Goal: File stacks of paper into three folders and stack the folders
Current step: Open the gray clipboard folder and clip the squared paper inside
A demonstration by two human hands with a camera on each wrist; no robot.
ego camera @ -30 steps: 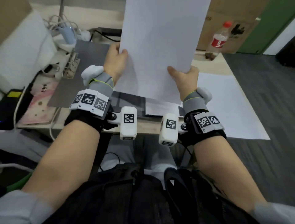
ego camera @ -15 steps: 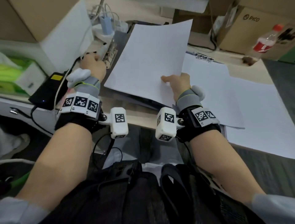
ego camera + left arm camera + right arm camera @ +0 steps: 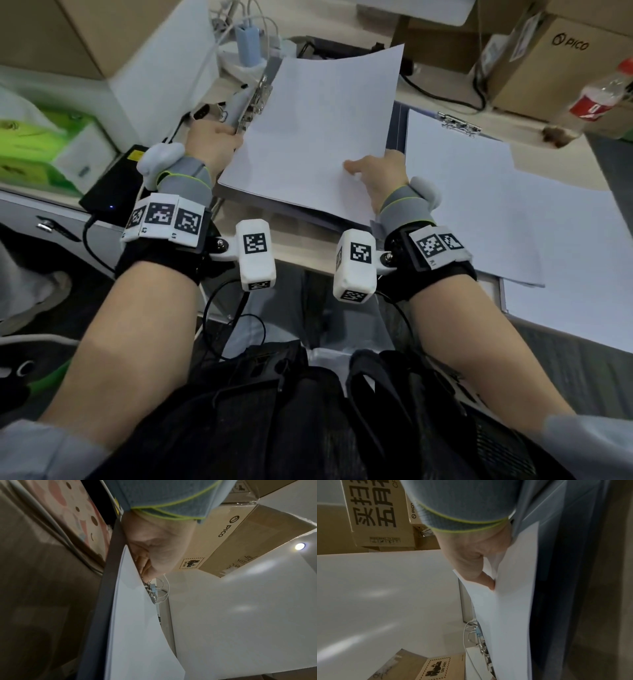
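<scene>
Over the open grey folder (image 3: 394, 137) at the desk edge, we hold a paper stack (image 3: 318, 126), its long axis running away from us and tilting rightward. Our left hand (image 3: 212, 144) is curled on the folder's metal clip (image 3: 258, 101) at the stack's left edge. Our right hand (image 3: 380, 174) pinches the near right corner, thumb on top.

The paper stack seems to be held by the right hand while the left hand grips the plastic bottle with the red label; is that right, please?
Not quite. The right hand does hold the paper stack, but the left hand grips the metal clip of the folder, as the head view shows. The plastic bottle with the red label stands untouched, far right.
</scene>
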